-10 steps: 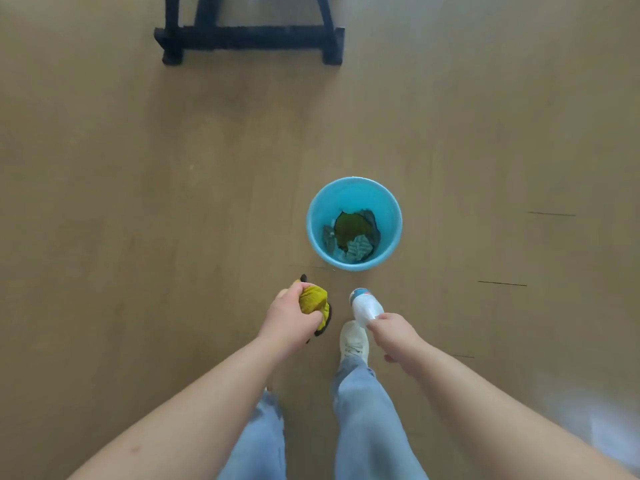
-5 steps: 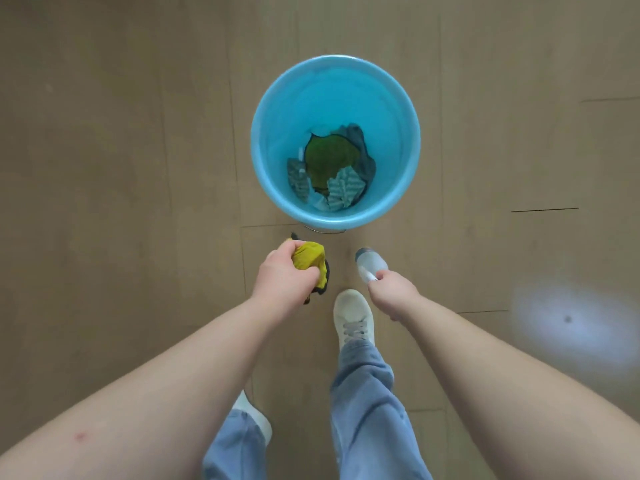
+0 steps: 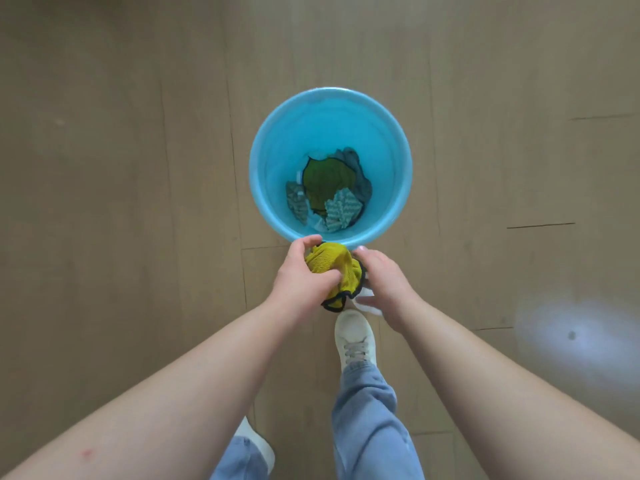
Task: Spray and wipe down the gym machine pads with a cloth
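Wooden floor (image 3: 121, 202) with blue bucket (image 3: 346, 126): left hand (image 3: 301, 275) grips yellow cloth (image 3: 329, 261), right hand (image 3: 388, 282) holds mostly hidden white bottle (image 3: 371, 308); release cloth only past the rim.

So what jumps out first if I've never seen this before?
A bright blue bucket stands on the wooden floor mid-frame, with crumpled cloths in its bottom. Just this side of its rim, the left hand grips a yellow cloth, and the right hand, holding a mostly hidden white bottle, touches it too.
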`<state>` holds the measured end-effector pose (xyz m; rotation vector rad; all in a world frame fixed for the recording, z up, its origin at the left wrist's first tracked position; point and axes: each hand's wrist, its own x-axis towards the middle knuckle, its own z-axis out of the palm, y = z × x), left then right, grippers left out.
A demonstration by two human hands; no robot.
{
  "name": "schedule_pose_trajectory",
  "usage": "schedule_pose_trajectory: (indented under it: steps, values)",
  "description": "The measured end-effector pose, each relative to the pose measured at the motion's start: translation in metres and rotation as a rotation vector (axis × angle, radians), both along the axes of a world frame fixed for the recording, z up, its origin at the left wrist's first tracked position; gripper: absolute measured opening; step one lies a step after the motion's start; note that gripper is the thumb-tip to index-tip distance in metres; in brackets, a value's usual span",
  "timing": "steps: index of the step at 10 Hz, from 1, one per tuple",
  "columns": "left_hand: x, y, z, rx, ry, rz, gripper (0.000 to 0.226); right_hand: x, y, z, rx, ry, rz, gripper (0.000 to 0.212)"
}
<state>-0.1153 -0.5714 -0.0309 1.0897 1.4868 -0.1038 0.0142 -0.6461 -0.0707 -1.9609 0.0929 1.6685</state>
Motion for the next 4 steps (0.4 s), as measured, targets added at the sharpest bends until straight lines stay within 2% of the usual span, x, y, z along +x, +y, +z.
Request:
schedule_pose_trajectory:
  steps: [1,2,3,4]
  values:
    - [0.01,0.018,0.024,-0.034,-0.119,0.048,0.074,0.008,0.021,0.043,0.165,0.389,-0.253,0.037]
    - [0.017,0.04,0.05,-0.006,-0.166,0.077,0.08,0.018,0.042,0.069,0.232,0.211,-0.243,0.026]
    - [0.017,0.059,0.068,0.062,-0.116,0.131,0.072,0.023,0.061,0.092,0.268,0.087,-0.257,0.041]
    - [0.009,0.072,0.084,0.147,-0.063,0.159,0.047,0.018,0.07,0.111,0.318,-0.095,-0.136,0.066]
